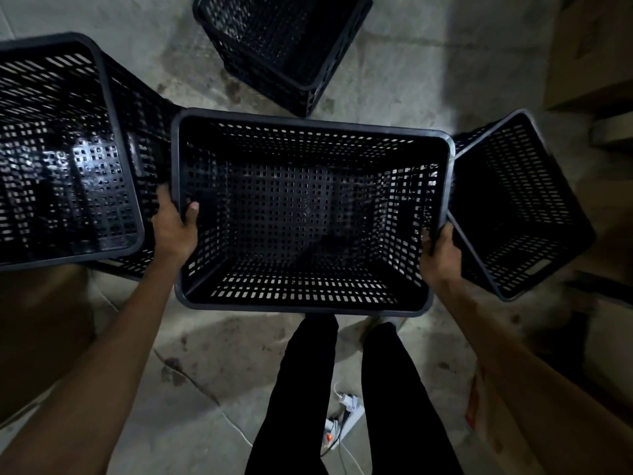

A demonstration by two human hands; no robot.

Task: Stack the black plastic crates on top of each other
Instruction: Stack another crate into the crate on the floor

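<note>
I hold a black perforated plastic crate (310,121) in front of me, open side up, above the concrete floor. My left hand (174,228) grips its left rim, thumb inside the wall. My right hand (440,250) grips its right rim. A taller black crate stack (113,108) stands close on the left, its rim near my left hand. Another black crate (513,296) sits tilted on the right, almost touching the held crate. A further black crate stack (308,87) rests on the floor ahead.
Cardboard boxes (589,53) line the right side, and a brown box (41,334) sits at lower left. A white power strip with cables (342,419) lies on the floor between my legs (301,389). Bare concrete (411,73) shows between the crates.
</note>
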